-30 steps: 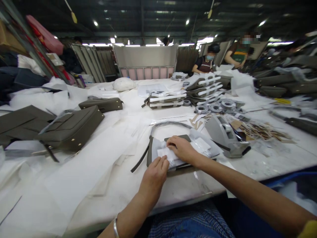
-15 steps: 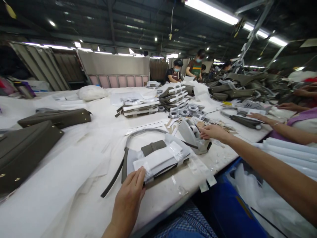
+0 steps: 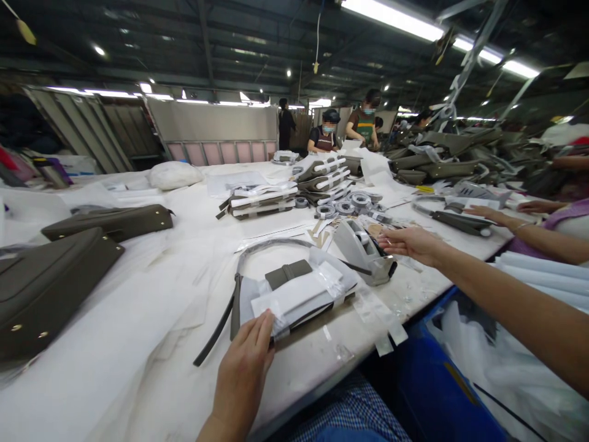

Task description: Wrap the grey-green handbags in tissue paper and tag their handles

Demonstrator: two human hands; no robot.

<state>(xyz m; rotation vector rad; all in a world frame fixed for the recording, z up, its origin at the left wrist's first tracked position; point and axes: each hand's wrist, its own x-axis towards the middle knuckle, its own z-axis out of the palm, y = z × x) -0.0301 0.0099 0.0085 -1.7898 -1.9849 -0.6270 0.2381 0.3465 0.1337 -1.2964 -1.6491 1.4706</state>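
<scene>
Fingers (image 3: 263,324) of L hand (image 3: 243,368) lie flat on the wrapped bag (image 3: 294,294), near the table's (image 3: 138,344) front edge. R hand (image 3: 411,244) is open, empty, loosely spread, just beside the dispenser (image 3: 363,252). Best, imo: L pins it flat, R pulls straight.

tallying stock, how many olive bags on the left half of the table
2: the near bag at the left edge, the far bag just behind it. More may lie beyond the frame.
</scene>
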